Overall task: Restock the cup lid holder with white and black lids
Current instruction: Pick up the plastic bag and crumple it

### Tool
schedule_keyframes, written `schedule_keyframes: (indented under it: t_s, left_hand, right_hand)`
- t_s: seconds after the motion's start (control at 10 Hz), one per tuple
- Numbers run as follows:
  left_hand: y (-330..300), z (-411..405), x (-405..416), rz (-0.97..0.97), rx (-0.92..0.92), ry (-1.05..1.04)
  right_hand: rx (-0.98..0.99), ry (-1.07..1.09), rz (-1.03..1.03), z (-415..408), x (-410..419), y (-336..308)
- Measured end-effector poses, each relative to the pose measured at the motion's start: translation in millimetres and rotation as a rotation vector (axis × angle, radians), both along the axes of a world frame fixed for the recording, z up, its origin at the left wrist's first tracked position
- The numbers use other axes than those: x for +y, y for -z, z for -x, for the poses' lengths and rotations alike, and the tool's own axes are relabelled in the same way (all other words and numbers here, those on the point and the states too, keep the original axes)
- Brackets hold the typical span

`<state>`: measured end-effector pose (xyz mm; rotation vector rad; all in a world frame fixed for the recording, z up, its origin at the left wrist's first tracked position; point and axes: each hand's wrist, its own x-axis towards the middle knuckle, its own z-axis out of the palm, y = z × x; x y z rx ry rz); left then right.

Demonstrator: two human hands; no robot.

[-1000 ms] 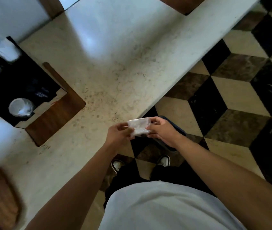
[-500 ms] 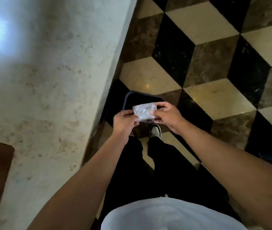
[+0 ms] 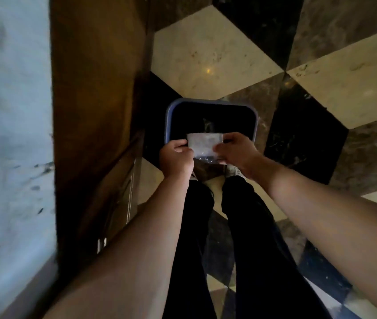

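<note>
A folded piece of clear plastic wrapping [image 3: 203, 145] is held between both hands, just above the near rim of a dark bin [image 3: 211, 107] with a blue-grey rim on the floor. My left hand [image 3: 176, 157] pinches its left edge. My right hand [image 3: 235, 150] grips its right edge. The bin's inside is dark, with something faint in it that I cannot make out. No lids and no lid holder are in view.
The pale stone counter top [image 3: 10, 134] runs down the left, with its brown wooden cabinet front [image 3: 95, 111] and a metal handle [image 3: 130, 192] below. The floor [image 3: 206, 56] is a cream, brown and black cube pattern. My dark trouser legs and shoes stand behind the bin.
The view has swung from the counter and lid holder down to the floor. Both hands kept the plastic wrapping and carried it off the counter edge to above the bin.
</note>
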<state>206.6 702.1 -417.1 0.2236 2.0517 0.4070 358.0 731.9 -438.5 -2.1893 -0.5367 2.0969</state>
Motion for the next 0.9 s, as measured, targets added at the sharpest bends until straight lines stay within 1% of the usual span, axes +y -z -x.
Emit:
schedule_keyframes:
  t_s: [0.1, 0.2, 0.3, 0.4, 0.5, 0.6, 0.7, 0.9]
  left_hand:
    - [37.5, -1.6, 4.2, -0.015, 0.075, 0.021]
    - [88.7, -7.4, 11.3, 0.008, 0.145, 0.055]
    - [110.7, -9.3, 16.0, 0.040, 0.152, 0.095]
    - [135.5, -7.9, 23.6, 0.055, 0.082, 0.119]
    - [148.4, -6.5, 26.8, 0.049, 0.044, 0.127]
    - [162.7, -1.8, 30.4, 0.051, 0.070, 0.135]
    - [166.3, -0.2, 33.5, 0.052, 0.099, 0.158]
    - [150.7, 2.3, 32.0, 0.060, 0.125, 0.123]
  right_hand:
    - [0.005, 0.010, 0.009, 4.0, 1.5, 43.8]
    - [-0.013, -0.008, 0.000, 4.1, 5.7, 98.9]
    - [-0.034, -0.023, 0.001, 5.0, 8.5, 125.3]
    - [-0.087, -0.062, 0.016, 7.3, 11.0, 152.9]
    - [-0.103, -0.089, 0.015, 11.1, 12.1, 167.2]
    - [-0.084, -0.123, 0.014, 16.2, 14.1, 179.2]
    - [-0.072, -0.154, 0.020, 18.6, 14.3, 180.5]
    - [-0.093, -0.236, -0.002, 14.3, 11.2, 159.6]
